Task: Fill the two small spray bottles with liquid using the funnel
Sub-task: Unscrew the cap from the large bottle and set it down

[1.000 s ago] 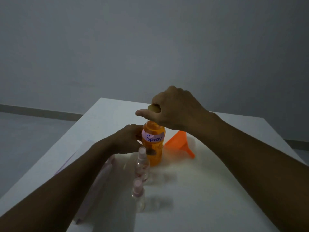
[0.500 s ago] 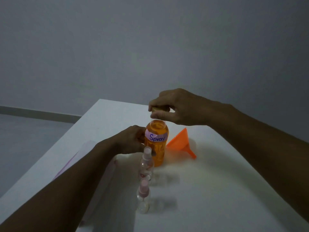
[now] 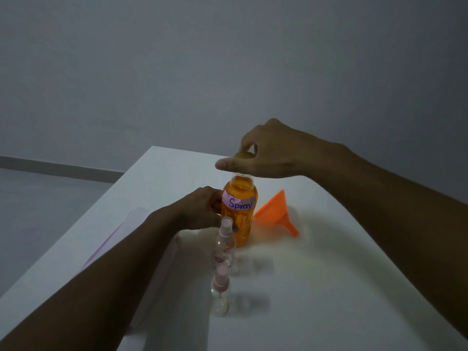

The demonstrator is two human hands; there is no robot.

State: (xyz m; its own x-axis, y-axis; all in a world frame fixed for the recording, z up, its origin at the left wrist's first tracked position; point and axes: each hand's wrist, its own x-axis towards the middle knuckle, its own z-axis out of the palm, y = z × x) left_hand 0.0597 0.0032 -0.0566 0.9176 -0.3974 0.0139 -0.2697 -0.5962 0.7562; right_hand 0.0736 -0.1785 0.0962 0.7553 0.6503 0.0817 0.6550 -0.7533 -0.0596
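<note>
An orange bottle [image 3: 239, 215] with a pink label reading "Spray" stands upright on the white table [image 3: 316, 287]. My left hand [image 3: 202, 209] grips its side at label height. My right hand [image 3: 266, 154] is closed over the bottle's yellowish cap [image 3: 242, 155], thumb pointing left; whether the cap still sits on the neck is hidden. Two small clear spray bottles with pink tops stand in front of it: one [image 3: 224, 243] against the big bottle, the other [image 3: 220, 291] nearer to me. An orange funnel [image 3: 277, 212] lies on its side just right of the big bottle.
A pale pink sheet or folder [image 3: 121, 231] lies along the table's left side, partly under my left forearm. The table's left edge drops to a grey floor, and a plain grey wall stands behind. The light is dim.
My right hand has turned at the cap, with the thumb now pointing left beneath it. My left hand keeps its hold on the bottle. The view has shifted slightly.
</note>
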